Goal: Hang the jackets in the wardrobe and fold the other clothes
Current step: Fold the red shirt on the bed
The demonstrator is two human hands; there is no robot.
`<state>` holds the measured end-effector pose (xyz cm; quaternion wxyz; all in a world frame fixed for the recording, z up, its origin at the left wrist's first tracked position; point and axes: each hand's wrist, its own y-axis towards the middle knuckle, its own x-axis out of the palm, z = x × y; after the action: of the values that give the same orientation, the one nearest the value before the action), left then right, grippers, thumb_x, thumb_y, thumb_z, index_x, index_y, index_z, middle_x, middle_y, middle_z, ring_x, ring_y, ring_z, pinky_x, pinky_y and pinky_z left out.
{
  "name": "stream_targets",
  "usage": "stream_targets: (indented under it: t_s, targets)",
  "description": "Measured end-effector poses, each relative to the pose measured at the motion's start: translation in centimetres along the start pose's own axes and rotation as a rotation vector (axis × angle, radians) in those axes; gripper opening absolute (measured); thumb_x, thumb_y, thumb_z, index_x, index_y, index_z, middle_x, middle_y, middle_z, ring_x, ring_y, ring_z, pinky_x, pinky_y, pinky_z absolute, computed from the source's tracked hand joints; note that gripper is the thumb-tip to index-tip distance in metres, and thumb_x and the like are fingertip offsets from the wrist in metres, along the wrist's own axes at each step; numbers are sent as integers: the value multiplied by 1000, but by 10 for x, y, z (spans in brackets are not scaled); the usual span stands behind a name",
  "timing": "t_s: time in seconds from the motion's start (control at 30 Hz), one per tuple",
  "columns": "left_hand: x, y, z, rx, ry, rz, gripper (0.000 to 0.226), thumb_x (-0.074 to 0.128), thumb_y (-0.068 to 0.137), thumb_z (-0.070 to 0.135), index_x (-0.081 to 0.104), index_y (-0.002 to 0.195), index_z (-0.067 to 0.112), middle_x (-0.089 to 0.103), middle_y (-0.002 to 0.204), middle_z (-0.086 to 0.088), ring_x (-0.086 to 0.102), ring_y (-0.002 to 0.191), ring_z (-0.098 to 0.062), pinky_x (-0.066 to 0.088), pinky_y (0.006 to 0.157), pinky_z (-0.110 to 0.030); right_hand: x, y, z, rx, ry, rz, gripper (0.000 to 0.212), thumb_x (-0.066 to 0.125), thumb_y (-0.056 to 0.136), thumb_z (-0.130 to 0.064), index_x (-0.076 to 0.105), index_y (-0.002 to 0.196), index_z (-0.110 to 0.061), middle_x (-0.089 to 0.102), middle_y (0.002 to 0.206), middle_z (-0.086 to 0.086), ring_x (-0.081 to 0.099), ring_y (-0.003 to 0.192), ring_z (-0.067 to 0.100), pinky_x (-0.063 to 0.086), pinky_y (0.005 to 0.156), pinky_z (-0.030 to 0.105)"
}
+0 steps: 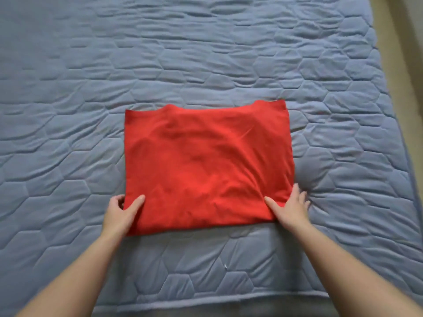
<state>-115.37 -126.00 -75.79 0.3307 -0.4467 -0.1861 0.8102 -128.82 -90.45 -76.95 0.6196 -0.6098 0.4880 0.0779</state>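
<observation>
A red garment (206,161) lies folded into a flat rectangle in the middle of the blue quilted bed (206,53). My left hand (122,213) grips its near left corner, thumb on top of the cloth and fingers curled under the edge. At the near right corner my right hand (290,208) holds the fabric, thumb lying on top and fingers spread along the side edge, partly tucked beneath. The cloth puckers toward the right hand. No jacket or wardrobe is in view.
The quilt (68,133) covers the whole bed, with its near hem (206,300) at the bottom. A strip of beige floor (409,53) runs along the bed's right side.
</observation>
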Motion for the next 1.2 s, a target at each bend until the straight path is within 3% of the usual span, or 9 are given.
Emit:
stream_targets:
  t_s: [0.13,0.23,0.37,0.47,0.57,0.77,0.87,1.03,1.2]
  targets:
    - [-5,13,-2,2,-139,-51,35,68,86,25,60,111,2,66,91,-10,60,71,-8,49,67,-22,8,12,-7,24,-86,49,105,62,79,-63,0,153,-21,-10,161,6,-6,146,33,17,105,69]
    - [-8,0,-8,-7,-195,-139,26,64,89,25,61,108,7,65,96,-10,58,79,-14,47,72,-25,4,11,-8,3,-64,46,105,66,78,-58,4,152,-19,-7,161,9,-4,146,36,15,108,66]
    - [-6,-22,-15,-48,-241,-165,19,64,89,20,62,107,13,64,90,-4,58,73,-13,53,49,-17,-20,8,-5,-56,25,82,82,73,77,-48,37,139,-7,35,144,22,34,134,36,30,111,43]
    - [-5,-34,-17,-69,-256,-105,16,63,91,17,60,103,8,59,84,-8,59,56,-13,51,39,-20,-45,1,7,-7,249,-48,36,73,84,-26,61,105,0,67,85,13,66,76,16,50,60,22]
    - [-12,-42,-21,-39,-182,-72,15,61,92,16,58,101,4,57,72,-10,55,35,-4,48,35,-17,-62,-9,26,38,341,-135,16,71,86,-13,59,85,-2,52,58,7,49,39,13,32,30,12]
    - [-30,-87,-68,-187,51,-130,34,66,88,16,62,117,-2,65,99,-17,58,81,-23,51,79,-40,-63,-48,109,115,202,-183,15,72,85,-13,62,91,-4,59,71,11,52,58,21,45,45,21]
    - [-32,-108,-89,-195,232,-134,33,68,87,16,65,114,-1,67,108,-20,59,88,-27,44,73,-32,-48,-72,149,164,-15,-205,25,75,82,-19,66,98,-2,68,94,17,63,83,29,49,73,34]
    - [-26,-100,-64,-75,487,-157,32,66,87,25,63,106,-1,65,111,-24,61,100,-35,45,82,-38,-40,-76,125,64,-141,-152,38,65,81,-13,58,116,-2,65,113,21,62,102,34,49,85,34]
    - [3,-60,-6,25,84,-116,40,64,90,28,61,117,-1,65,110,-15,62,100,-27,47,88,-38,-36,-33,50,-114,293,82,56,62,86,-21,41,135,-3,55,130,18,54,119,32,41,100,39]
